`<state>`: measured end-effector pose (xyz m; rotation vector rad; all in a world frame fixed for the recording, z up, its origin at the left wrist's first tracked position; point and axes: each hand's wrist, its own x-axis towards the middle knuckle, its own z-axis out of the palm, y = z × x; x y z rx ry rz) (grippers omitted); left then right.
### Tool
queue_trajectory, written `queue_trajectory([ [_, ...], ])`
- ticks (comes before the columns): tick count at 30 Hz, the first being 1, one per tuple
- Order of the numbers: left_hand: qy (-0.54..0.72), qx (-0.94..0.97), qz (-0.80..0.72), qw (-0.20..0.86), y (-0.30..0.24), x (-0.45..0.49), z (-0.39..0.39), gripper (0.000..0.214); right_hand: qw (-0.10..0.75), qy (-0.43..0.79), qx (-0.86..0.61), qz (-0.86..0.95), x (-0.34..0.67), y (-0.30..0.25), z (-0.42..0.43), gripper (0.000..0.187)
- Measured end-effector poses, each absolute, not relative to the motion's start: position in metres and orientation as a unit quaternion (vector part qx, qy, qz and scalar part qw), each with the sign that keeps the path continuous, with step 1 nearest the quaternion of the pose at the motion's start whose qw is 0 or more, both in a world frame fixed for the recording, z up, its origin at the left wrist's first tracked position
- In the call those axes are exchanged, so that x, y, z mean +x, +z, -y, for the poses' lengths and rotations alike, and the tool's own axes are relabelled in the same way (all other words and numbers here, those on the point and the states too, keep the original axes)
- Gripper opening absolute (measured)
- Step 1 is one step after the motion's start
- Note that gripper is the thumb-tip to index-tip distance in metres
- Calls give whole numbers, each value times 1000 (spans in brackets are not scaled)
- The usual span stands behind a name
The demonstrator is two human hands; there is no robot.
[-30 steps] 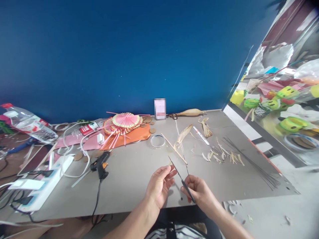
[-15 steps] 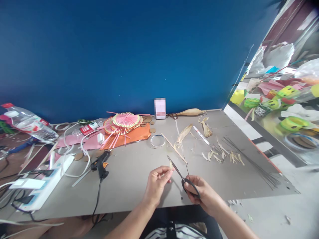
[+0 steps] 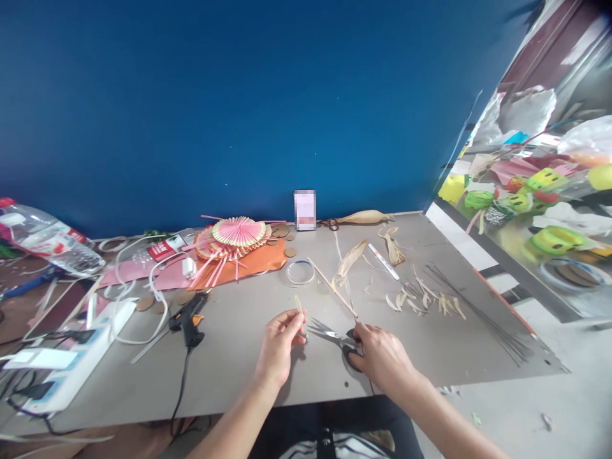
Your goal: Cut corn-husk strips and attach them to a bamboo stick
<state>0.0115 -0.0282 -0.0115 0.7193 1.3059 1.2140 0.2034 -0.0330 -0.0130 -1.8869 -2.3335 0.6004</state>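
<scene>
My left hand (image 3: 278, 341) hovers over the grey table (image 3: 239, 376) and pinches a small pale strip of dried leaf (image 3: 299, 305) between thumb and fingers. My right hand (image 3: 380, 357) rests low on the table with its fingers on the black handles of a pair of scissors (image 3: 329, 334). The scissors lie nearly flat, blades a little apart and pointing left toward my left hand. A thin wooden stick (image 3: 332, 287) lies just beyond both hands.
Cut leaf pieces (image 3: 423, 299) and a bundle of thin dark wires (image 3: 482, 309) lie to the right. A wire ring (image 3: 301, 272), pink paper fans (image 3: 236, 233), a glue gun (image 3: 191, 315) with its cord, a power strip (image 3: 71, 363) and a plastic bottle (image 3: 48, 239) sit to the left.
My right hand has lowered the scissors from a raised tilt down onto the table. My left hand has moved left with the leaf strip, away from the blades.
</scene>
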Motion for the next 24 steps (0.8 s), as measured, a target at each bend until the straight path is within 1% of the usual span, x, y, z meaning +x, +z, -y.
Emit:
queue_trajectory([
  [3, 508, 323, -545, 583, -13, 16, 25, 30, -41, 141, -595, 790, 194, -4, 26, 20],
  [7, 501, 325, -535, 598, -19, 21, 20, 30, -139, 132, -540, 820, 183, 15, 13, 19],
  [9, 500, 314, -533, 606, -21, 22, 18, 30, -166, 131, -517, 829, 182, 23, 6, 17],
  [11, 497, 301, -533, 615, -21, 21, 15, 29, -172, 140, -497, 839, 185, 28, -1, 20],
  [14, 492, 287, -534, 625, -18, 18, 13, 27, -159, 180, -454, 858, 195, 27, -13, 34],
  [16, 490, 276, -537, 629, -16, 17, 11, 26, -118, 192, -465, 856, 200, 22, -22, 29],
  [18, 489, 265, -543, 629, -16, 17, 11, 26, -49, 174, -534, 826, 201, 14, -32, 23],
  [21, 490, 266, -539, 632, -17, 18, 11, 25, 50, 172, -634, 752, 193, -2, -43, 25],
  [24, 493, 278, -523, 637, -17, 18, 12, 26, 85, 226, -656, 715, 184, -17, -48, 17],
])
